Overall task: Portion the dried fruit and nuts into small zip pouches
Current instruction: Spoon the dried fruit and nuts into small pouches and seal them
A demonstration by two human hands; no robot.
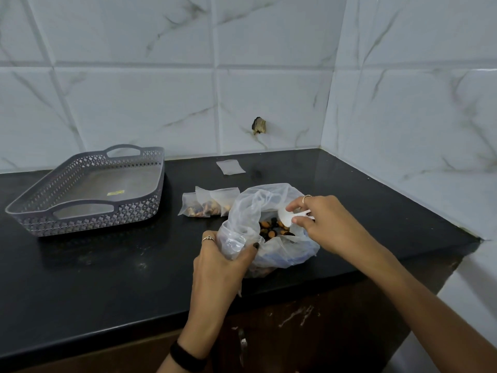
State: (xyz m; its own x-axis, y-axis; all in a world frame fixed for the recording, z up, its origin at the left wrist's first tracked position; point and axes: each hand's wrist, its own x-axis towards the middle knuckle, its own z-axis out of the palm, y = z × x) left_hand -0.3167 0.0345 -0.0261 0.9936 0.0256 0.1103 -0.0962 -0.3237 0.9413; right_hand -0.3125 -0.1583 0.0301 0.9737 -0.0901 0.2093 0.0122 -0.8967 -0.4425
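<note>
A large clear plastic bag [252,208] of dried fruit and nuts [274,229] stands open on the black counter [107,278]. My left hand [223,261] grips the bag's near left side, bunching the plastic. My right hand [320,219] pinches a small white plastic spoon [289,218], its bowl just above the nuts inside the bag's mouth. Three filled small zip pouches [208,201] lean together just behind the bag on its left. An empty flat pouch [230,167] lies farther back near the wall.
A grey perforated tray [150,189] with handles sits at the left of the counter, nothing in it but a yellow sticker. Tiled walls close the back and right. The counter's front edge runs below my wrists, with a cabinet beneath.
</note>
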